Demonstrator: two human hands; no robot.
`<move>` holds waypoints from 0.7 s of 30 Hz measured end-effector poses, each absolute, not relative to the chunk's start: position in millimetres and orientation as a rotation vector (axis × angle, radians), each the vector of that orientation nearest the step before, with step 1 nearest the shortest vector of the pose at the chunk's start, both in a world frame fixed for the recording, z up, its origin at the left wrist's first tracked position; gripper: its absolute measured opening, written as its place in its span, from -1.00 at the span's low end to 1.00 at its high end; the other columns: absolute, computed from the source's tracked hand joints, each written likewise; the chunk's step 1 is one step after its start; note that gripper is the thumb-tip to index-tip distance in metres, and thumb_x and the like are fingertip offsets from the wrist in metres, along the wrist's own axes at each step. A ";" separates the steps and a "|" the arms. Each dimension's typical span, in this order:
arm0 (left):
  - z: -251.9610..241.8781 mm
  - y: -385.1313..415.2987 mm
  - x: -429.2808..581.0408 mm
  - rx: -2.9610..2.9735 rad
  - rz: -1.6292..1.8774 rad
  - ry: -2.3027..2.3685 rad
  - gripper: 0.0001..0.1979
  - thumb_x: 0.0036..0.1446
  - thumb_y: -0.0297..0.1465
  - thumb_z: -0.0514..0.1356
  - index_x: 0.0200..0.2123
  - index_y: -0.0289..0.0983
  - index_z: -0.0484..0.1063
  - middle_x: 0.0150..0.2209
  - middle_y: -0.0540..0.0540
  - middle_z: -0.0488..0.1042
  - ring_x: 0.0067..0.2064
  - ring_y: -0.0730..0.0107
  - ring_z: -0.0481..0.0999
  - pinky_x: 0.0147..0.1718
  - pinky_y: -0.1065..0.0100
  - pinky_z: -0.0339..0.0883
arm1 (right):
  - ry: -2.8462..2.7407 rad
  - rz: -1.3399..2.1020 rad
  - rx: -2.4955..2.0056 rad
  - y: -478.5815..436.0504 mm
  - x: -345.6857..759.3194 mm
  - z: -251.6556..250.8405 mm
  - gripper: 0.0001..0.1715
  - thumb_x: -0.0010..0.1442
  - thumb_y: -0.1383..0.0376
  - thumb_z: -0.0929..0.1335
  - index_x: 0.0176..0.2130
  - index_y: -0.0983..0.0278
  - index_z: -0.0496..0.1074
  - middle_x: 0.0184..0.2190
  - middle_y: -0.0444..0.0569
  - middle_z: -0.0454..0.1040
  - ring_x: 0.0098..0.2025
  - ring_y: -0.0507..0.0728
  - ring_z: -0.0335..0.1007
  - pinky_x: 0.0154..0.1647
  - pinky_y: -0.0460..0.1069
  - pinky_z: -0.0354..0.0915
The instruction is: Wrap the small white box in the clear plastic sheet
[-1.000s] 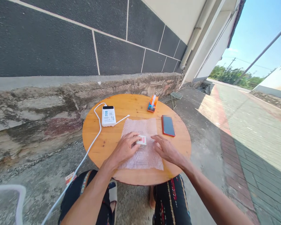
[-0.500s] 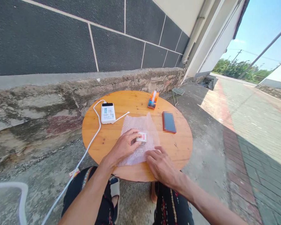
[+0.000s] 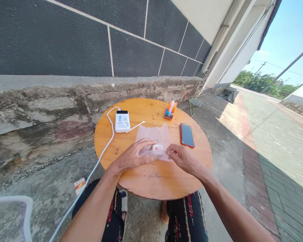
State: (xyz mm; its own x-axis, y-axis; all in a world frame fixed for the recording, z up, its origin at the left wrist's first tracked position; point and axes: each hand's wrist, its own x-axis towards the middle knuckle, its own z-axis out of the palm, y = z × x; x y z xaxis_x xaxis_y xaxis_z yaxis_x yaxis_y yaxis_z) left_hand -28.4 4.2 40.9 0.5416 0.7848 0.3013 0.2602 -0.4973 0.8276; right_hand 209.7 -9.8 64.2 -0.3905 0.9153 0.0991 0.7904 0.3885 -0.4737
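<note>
Bubble wrap (image 3: 154,133), 1 sheet, between the 2 hands, near flap raised beside 1 small white box (image 3: 157,147). Left hand (image 3: 133,154) open, thumb and fingers apart; right hand (image 3: 183,157) pinching the flap. Bare worktop (image 3: 154,183) from hands to near edge. Beyond right hand: 1 phone (image 3: 187,136) near right edge, 1 orange tape dispenser (image 3: 170,110) farther. Beyond left: 1 white cabled device (image 3: 122,121), blue lettering; box print red, both illegible.

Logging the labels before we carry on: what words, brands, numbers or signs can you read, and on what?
No text reads clearly.
White power bank: blue characters, too blurred; smaller print too small.
Small box: red print, too small.
Pack on the ground: printed, too blurred to read.
</note>
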 end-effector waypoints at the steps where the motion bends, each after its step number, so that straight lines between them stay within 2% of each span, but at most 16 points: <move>1: 40.9 4.4 -29.7 2.040 0.895 0.846 -0.45 0.04 -0.14 0.22 0.10 -0.19 0.35 0.16 -0.12 0.34 0.17 0.13 0.31 0.15 0.15 0.18 | -2.305 0.510 -1.488 -7.5 208.9 64.5 -0.77 0.24 0.31 0.21 -0.36 0.28 0.40 -0.48 -0.10 0.45 -0.44 0.04 0.32 -0.42 -0.09 0.13; 4: 37.7 5.1 -28.1 2.065 0.950 0.957 -0.50 -0.04 -0.24 0.29 0.02 -0.19 0.40 0.11 -0.10 0.40 0.13 0.19 0.36 0.13 0.20 0.20 | -2.286 0.537 -1.515 -0.5 206.4 65.5 -0.77 0.22 0.30 0.22 -0.40 0.28 0.39 -0.50 -0.10 0.45 -0.48 0.03 0.30 -0.46 -0.09 0.12; 8: 27.2 7.9 -15.1 2.024 1.109 1.167 -0.72 -0.02 -0.33 0.27 -0.18 -0.21 0.48 0.00 -0.08 0.48 0.04 0.24 0.43 0.07 0.24 0.25 | -2.253 0.585 -1.533 8.5 203.8 63.8 -0.75 0.20 0.29 0.22 -0.45 0.29 0.38 -0.54 -0.10 0.43 -0.51 0.03 0.28 -0.50 -0.09 0.10; 11: 20.8 11.5 -4.3 1.954 1.197 1.260 -0.86 0.00 -0.31 0.25 -0.34 -0.23 0.48 -0.12 -0.07 0.54 -0.07 0.27 0.49 -0.04 0.30 0.31 | -2.187 0.580 -1.491 15.9 202.6 58.8 -0.81 0.16 0.28 0.25 -0.41 0.29 0.40 -0.46 -0.08 0.47 -0.43 0.05 0.32 -0.44 -0.08 0.16; 14: 19.0 14.4 2.9 1.875 1.213 1.359 -0.86 0.01 -0.32 0.22 -0.37 -0.25 0.50 -0.27 -0.06 0.57 -0.22 0.31 0.52 -0.21 0.34 0.34 | -2.084 0.688 -1.417 23.8 202.8 52.6 -0.81 0.13 0.24 0.29 -0.34 0.31 0.42 -0.31 -0.01 0.50 -0.33 0.08 0.36 -0.37 -0.06 0.22; 19: 20.7 15.2 7.2 1.838 1.163 1.428 -0.84 0.03 -0.35 0.16 -0.39 -0.28 0.52 -0.42 -0.02 0.55 -0.39 0.40 0.46 -0.40 0.42 0.25 | -1.974 0.948 -1.323 30.0 207.3 47.9 -0.73 0.12 0.16 0.31 -0.36 0.33 0.42 -0.39 -0.03 0.48 -0.40 0.05 0.32 -0.42 -0.07 0.21; 21: 21.0 14.8 7.8 1.836 1.160 1.422 -0.84 0.02 -0.36 0.15 -0.40 -0.28 0.51 -0.43 -0.01 0.55 -0.40 0.42 0.45 -0.42 0.43 0.23 | -1.956 0.998 -1.265 29.9 209.9 46.2 -0.75 0.11 0.17 0.32 -0.40 0.33 0.42 -0.31 -0.01 0.49 -0.37 0.04 0.33 -0.40 -0.08 0.21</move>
State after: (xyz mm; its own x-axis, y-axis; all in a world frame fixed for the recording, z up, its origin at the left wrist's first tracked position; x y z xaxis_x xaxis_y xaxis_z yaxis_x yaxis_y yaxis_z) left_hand 7.8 14.8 21.0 0.0730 0.9506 0.3019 0.4868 -0.2981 0.8211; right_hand 209.9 29.9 46.2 -0.3669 0.9266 0.0828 0.4769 0.2638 -0.8384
